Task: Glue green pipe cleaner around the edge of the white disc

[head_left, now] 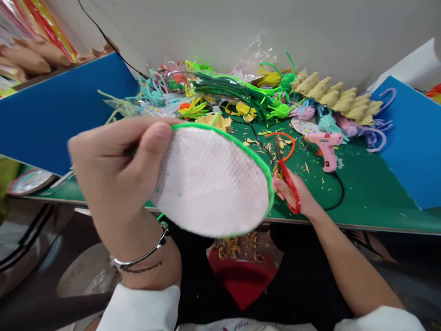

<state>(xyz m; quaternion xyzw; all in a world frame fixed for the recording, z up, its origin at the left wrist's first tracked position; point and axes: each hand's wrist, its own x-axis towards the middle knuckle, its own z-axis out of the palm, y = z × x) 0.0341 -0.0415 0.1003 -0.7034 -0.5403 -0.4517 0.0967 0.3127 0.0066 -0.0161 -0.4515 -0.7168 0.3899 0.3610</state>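
Note:
My left hand [127, 161] pinches the left edge of a white, round, textured piece [213, 184], raised close to the camera. Bright green pipe cleaner [255, 158] runs along its top and right rim. Just right of that piece, my right hand [292, 188] is closed round red-handled scissors [291, 186], their dark blades pointing up and away over the table. An orange pipe cleaner [291, 142] curves beside the blades; whether they touch it I cannot tell. The white piece hides part of the tabletop and my lap.
A pink glue gun [327, 148] with a black cord lies right of the scissors. Pipe cleaners [227, 87], plastic bags and an egg-carton strip [341, 99] pile along the wall. Blue panels [65, 110] stand at both sides. Scraps litter the green table [365, 184]; more lie on a red item [241, 276] in my lap.

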